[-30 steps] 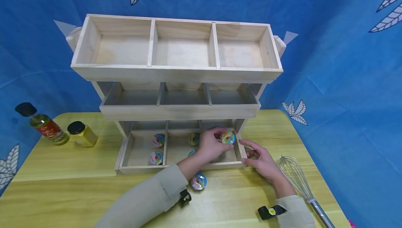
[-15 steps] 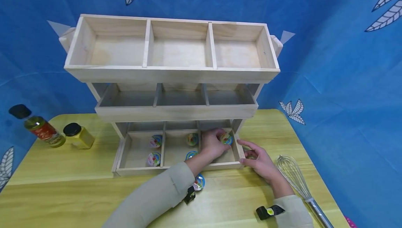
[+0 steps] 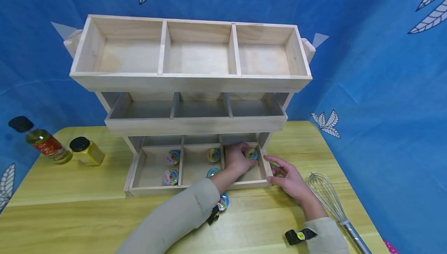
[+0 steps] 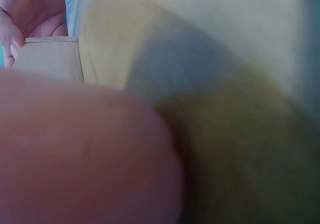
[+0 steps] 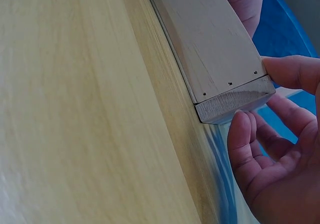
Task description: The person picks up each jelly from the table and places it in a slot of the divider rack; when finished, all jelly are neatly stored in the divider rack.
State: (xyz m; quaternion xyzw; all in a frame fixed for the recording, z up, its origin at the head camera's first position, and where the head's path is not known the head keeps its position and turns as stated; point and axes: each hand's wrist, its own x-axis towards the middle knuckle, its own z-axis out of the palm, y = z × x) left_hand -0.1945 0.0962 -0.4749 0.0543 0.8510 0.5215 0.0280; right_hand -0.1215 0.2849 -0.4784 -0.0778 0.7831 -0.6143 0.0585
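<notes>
In the head view, my left hand (image 3: pixel 238 160) reaches into the right compartment of a wooden rack's lowest tray (image 3: pixel 158 190). Between its thumb and fingers is a small jelly cup (image 3: pixel 252 153) with a colourful lid, down in that compartment. My right hand (image 3: pixel 292 180) holds the tray's right front corner; the right wrist view shows its thumb (image 5: pixel 295 71) on the front face and curled fingers by the end. Two cups (image 3: pixel 171 177) lie in the left compartment. Two more, one a cup (image 3: pixel 213 155), sit in the middle one. Blurred skin fills much of the left wrist view.
Another cup (image 3: pixel 223 202) lies on the table before the tray, partly behind the left wrist. A whisk (image 3: pixel 326 195) lies at the right. A dark-capped bottle (image 3: pixel 49 145) and a yellow jar (image 3: pixel 87 152) stand left. The middle tier (image 3: pixel 195 126) and top tier (image 3: pixel 190 81) overhang the lowest tray.
My left hand has lowered the cup into the right compartment, and its forearm has shifted right, covering part of the cup on the table. My right hand stays at the tray's corner.
</notes>
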